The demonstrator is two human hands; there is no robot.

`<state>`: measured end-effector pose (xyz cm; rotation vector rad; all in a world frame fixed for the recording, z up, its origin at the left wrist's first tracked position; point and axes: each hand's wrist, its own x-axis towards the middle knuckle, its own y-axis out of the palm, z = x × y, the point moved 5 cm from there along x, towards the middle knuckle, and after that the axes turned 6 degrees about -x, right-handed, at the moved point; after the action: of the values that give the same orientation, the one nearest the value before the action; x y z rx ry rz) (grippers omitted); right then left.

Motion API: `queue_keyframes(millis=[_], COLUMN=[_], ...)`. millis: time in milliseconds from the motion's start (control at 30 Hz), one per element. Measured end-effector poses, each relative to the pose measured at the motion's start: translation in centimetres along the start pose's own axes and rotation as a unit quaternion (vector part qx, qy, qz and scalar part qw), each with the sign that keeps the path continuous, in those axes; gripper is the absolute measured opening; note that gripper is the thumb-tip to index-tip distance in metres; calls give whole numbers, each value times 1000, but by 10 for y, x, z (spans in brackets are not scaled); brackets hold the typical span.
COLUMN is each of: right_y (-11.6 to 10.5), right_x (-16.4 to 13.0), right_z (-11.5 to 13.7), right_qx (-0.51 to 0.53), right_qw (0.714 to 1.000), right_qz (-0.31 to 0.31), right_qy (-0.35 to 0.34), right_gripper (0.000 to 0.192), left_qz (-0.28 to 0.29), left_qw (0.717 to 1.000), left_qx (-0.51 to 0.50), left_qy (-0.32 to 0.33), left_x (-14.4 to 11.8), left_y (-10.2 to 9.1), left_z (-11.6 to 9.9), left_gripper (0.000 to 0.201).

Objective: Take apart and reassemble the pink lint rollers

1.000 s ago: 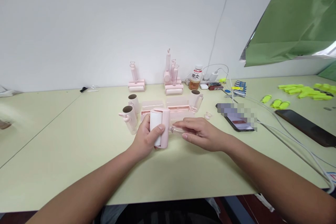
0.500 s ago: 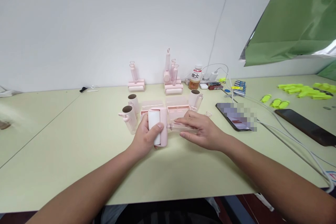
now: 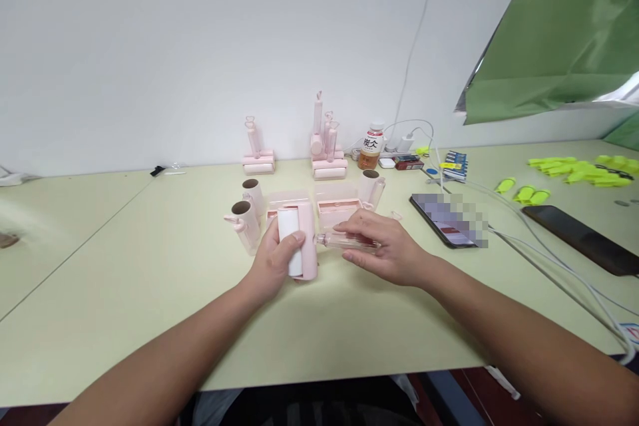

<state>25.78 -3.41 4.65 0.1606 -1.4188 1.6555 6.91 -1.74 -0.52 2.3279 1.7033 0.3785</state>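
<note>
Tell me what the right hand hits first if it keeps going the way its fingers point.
The right hand points left along the clear handle; first in line looks like the pink lint-roller head held by the left hand.

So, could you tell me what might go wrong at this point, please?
The left hand grips the roller while the right hand holds its clear handle at the joint; a skewed push could strain the thin handle. The upright tubes stand close behind and could be knocked over. The phone lies near the right forearm.
</note>
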Motion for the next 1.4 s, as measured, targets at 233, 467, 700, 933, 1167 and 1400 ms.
queue_keyframes(millis=[233,467,700,933,1167,1400], right_y=[2,2,1,5,11,8], right_x=[1,1,0,-1,-1,1], right_z=[1,2,14,17,16,17], right_qx=[7,4,-78,-71,-54,-40], right_qw=[1000,1000,996,996,997,998], right_qz=[-1,-11,-12,-23,-23,-30], right_qy=[-4,-27,-47,-43,-48,-45], right_gripper=[29,31,29,28,28,23], left_qz=[-10,-5,-19,-36,-43,-57], left_qw=[1000,999,995,985,979,975], left_qx=[7,39,95,158,189,214], left_qy=[1,-4,29,53,59,36], left_x=[0,0,0,-2,-5,-8], left_y=[0,-4,-7,-6,0,-1], left_z=[-1,3,2,-7,-13,-8], left_gripper=[43,45,41,43,45,43])
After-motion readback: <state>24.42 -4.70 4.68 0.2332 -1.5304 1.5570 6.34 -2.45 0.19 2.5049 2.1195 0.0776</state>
